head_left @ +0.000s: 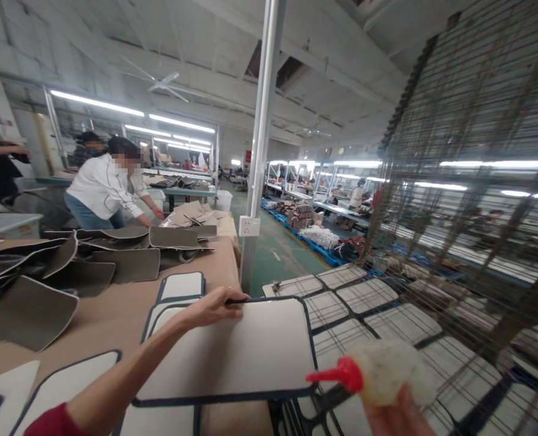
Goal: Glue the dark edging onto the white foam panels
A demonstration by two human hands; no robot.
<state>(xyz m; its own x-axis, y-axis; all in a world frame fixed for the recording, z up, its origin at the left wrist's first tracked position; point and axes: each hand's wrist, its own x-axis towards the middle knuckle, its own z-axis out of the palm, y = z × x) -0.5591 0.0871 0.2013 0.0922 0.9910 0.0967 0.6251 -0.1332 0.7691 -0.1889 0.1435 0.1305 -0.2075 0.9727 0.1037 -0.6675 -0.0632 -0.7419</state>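
Note:
My left hand (219,307) pinches the far edge of a white panel with dark blue edging (260,351), which is held tilted in front of me. In my right hand (398,412) is a cloudy squeeze bottle (396,369) with a red nozzle. The nozzle points left, close to the panel's near right corner. Under and behind the held panel lie more white panels with dark edging (182,286). The lower part of my right hand is cut off by the frame.
A wire rack (441,121) stands tilted up at the right, with several edged panels on its lower level (405,321). A metal post with a socket (249,226) rises ahead. Grey-brown pieces (132,264) cover the brown table (205,257) at left, where a co-worker in white (103,188) leans over.

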